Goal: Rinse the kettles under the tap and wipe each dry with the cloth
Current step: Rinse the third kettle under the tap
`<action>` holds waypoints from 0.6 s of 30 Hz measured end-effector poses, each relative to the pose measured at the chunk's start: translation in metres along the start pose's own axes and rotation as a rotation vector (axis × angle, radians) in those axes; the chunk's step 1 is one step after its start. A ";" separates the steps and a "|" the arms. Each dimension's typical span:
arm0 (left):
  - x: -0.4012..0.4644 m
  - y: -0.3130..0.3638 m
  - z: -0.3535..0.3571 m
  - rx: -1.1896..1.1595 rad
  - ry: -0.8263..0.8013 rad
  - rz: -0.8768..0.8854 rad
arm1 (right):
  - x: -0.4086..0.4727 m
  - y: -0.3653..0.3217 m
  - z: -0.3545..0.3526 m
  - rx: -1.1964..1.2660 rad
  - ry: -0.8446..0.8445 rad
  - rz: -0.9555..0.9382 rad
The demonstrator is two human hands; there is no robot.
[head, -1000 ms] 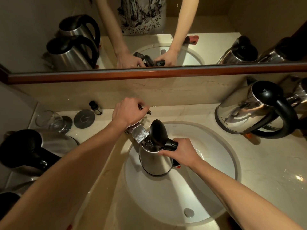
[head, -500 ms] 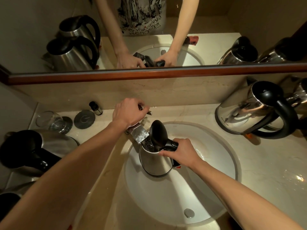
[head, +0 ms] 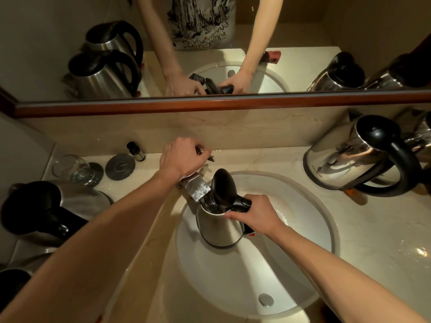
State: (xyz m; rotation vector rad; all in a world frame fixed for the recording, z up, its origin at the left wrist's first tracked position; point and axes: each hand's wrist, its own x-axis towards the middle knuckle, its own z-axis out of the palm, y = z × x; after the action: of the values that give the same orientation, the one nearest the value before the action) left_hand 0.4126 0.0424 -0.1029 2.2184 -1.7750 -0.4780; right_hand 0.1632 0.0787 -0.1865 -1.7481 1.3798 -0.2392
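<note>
- Steel kettle [head: 219,226]: upright inside the white basin [head: 300,271], its black lid [head: 223,186] swung open; the mouth sits directly under the spout of the tap [head: 195,187], and glinting water is visible inside the opening.
- Right hand [head: 255,213]: fingers wrapped closed around the kettle's black handle, at the rim.
- Left hand [head: 183,157]: curled closed over the tap's lever at the back of the basin; the lever itself is mostly hidden beneath the fingers.
- Basin: white, oval, set into the marble counter [head: 363,234]; round metal drain plug [head: 265,300] near the front edge.
- Second kettle [head: 345,157]: lid closed, on the counter right of the basin, well apart from the hands; contents cannot be told.
- Third kettle [head: 70,206]: on the counter at left, black lid and handle facing the camera.
- Drinking glass [head: 71,169]: clear, behind the third kettle, beside two dark round coasters [head: 120,166].
- Mirror [head: 70,38]: above the backsplash, reflecting both arms and further kettles.
</note>
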 end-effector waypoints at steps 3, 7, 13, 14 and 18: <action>0.000 0.000 0.000 -0.007 -0.006 0.003 | 0.001 0.002 0.001 -0.001 -0.001 -0.002; 0.000 -0.001 -0.001 -0.010 -0.004 0.003 | -0.001 -0.001 -0.001 -0.009 -0.001 -0.018; -0.001 0.000 -0.001 -0.011 -0.002 0.002 | 0.000 0.000 -0.001 -0.015 0.002 -0.018; -0.001 0.000 -0.001 -0.009 -0.002 0.005 | 0.000 0.000 0.000 -0.014 0.003 -0.015; -0.001 0.000 -0.001 -0.008 0.000 0.006 | 0.000 0.000 -0.001 -0.021 -0.001 -0.015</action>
State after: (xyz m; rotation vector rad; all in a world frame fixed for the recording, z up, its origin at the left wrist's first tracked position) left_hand 0.4130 0.0431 -0.1021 2.2073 -1.7754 -0.4830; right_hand 0.1628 0.0782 -0.1856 -1.7763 1.3733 -0.2336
